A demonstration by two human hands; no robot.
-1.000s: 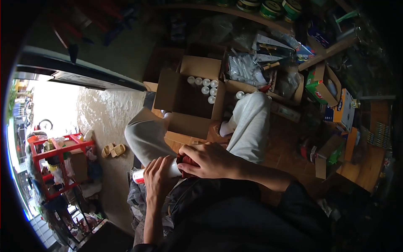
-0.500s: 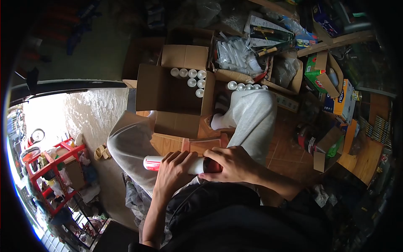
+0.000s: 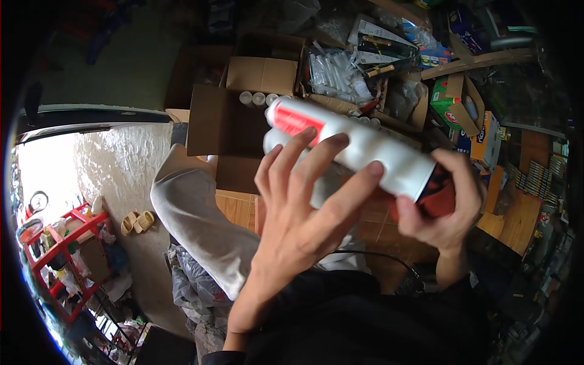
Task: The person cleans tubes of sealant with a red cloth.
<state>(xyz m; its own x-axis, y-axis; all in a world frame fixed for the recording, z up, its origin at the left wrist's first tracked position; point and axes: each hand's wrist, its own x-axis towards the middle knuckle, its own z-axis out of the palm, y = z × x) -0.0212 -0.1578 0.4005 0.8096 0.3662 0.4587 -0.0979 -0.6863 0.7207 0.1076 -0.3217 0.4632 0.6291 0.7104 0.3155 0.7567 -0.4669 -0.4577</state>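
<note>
A white cylindrical tube with a red printed label [image 3: 389, 155] is lifted in front of me, slanting down to the right and blurred by motion. My right hand [image 3: 447, 204] is wrapped round its lower right end, where a dark and red section shows. My left hand [image 3: 310, 207] has its fingers spread, and its fingertips overlap the tube's side in this view. Behind the left fingers, under the tube, a second pale rounded shape [image 3: 277, 141] is partly hidden. Beyond, an open cardboard box [image 3: 210, 125] holds several similar tubes [image 3: 258, 98] standing upright.
A carton of clear plastic nozzle-like pieces [image 3: 337, 73] sits behind, beside packaged tools [image 3: 383, 52]. A green box [image 3: 449, 100] and an orange box [image 3: 486, 140] stand at right. Slippers [image 3: 137, 222] and a red frame rack [image 3: 61, 249] are at left.
The tube has risen from my lap and tilted, moving up and to the right with my right hand. My left hand has loosened from around it, fingers now spread.
</note>
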